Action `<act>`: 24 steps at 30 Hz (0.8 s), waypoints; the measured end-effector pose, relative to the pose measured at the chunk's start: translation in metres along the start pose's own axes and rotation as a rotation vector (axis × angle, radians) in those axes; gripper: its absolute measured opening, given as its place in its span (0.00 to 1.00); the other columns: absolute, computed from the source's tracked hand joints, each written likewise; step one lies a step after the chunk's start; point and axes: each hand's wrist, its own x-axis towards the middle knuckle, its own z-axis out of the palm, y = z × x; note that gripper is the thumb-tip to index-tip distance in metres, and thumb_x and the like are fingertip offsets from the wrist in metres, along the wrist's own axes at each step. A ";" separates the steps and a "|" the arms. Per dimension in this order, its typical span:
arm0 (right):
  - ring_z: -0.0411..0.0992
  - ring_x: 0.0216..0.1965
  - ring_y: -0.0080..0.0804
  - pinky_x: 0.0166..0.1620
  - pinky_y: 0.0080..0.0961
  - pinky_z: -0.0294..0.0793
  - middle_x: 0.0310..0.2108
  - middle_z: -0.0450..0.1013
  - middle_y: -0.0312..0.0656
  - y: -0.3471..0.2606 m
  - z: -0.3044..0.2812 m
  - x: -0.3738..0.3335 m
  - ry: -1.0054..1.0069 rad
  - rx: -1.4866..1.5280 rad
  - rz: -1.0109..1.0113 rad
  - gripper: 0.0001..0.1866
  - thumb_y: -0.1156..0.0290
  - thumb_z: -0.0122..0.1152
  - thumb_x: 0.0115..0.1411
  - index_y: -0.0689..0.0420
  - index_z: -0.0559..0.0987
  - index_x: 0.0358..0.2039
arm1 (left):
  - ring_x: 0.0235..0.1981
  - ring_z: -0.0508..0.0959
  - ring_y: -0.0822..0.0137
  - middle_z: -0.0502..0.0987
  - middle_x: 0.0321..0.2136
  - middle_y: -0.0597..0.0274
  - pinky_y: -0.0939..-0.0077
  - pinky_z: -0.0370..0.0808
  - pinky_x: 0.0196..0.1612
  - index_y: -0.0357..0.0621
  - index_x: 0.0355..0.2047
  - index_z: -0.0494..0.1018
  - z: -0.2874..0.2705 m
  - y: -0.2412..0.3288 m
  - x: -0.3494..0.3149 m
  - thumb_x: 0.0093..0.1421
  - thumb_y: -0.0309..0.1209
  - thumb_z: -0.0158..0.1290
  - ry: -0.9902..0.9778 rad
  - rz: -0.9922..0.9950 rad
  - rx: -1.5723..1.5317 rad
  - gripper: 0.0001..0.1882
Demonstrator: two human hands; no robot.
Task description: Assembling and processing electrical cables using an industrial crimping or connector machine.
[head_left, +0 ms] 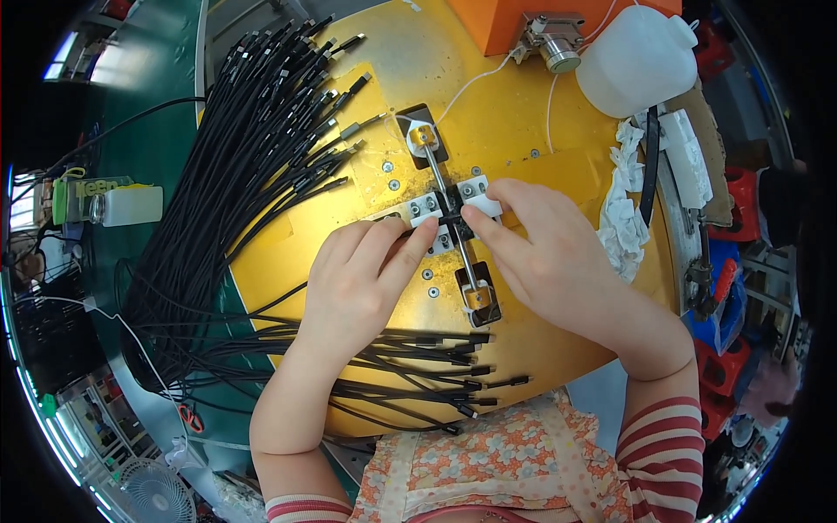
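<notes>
Yellow metal made up the top of the table (340,227), and on it sat a small metal clamp (425,206) with screwed-down plates, which serves here as the landmark. A small black part (451,219) lay in the middle of the clamp. The left hand (353,283) came up at the clamp's near left side, fingers bent and partly open, the thumb tip at a plate; whether it had hold of anything could not be told. The right hand (549,248) was at the clamp's right side, thumb and forefinger a little apart about a white block (488,207); whether they pinched it or only rested there was unclear. A metal rod (466,253) ran past the clamp, with brass-coloured fittings (423,137) toward its ends. Left of the clamp and beyond it spread a big heap of black cables (218,183); nearer the person than the clamp lay a smaller bunch (418,359). Far to the clamp's left, beside a pale bottle (131,207), a green item (63,200) stood with large lettering just by it. Beyond the clamp to the right were an orange box (488,24) and a white jug (636,61); crumpled paper (622,231) lay to its right.
</notes>
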 end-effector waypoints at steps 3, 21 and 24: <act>0.71 0.43 0.46 0.44 0.35 0.72 0.43 0.69 0.50 0.000 -0.002 0.000 -0.031 0.036 0.017 0.19 0.80 0.59 0.50 0.63 0.76 0.45 | 0.33 0.72 0.66 0.72 0.33 0.65 0.74 0.70 0.37 0.47 0.46 0.76 0.000 -0.001 0.001 0.49 0.25 0.54 0.013 0.010 0.027 0.21; 0.72 0.41 0.43 0.43 0.31 0.73 0.43 0.70 0.47 0.007 -0.004 0.002 -0.007 0.305 0.014 0.14 0.83 0.54 0.50 0.66 0.76 0.39 | 0.30 0.72 0.61 0.71 0.29 0.60 0.69 0.71 0.37 0.39 0.40 0.75 -0.006 -0.002 -0.002 0.51 0.23 0.56 0.049 -0.224 -0.189 0.14; 0.72 0.37 0.42 0.40 0.33 0.73 0.37 0.69 0.46 0.017 -0.006 -0.003 0.009 0.297 0.068 0.10 0.81 0.56 0.49 0.65 0.76 0.35 | 0.31 0.72 0.55 0.70 0.29 0.56 0.65 0.72 0.38 0.36 0.36 0.73 -0.032 0.024 -0.019 0.53 0.23 0.55 -0.166 -0.324 -0.327 0.09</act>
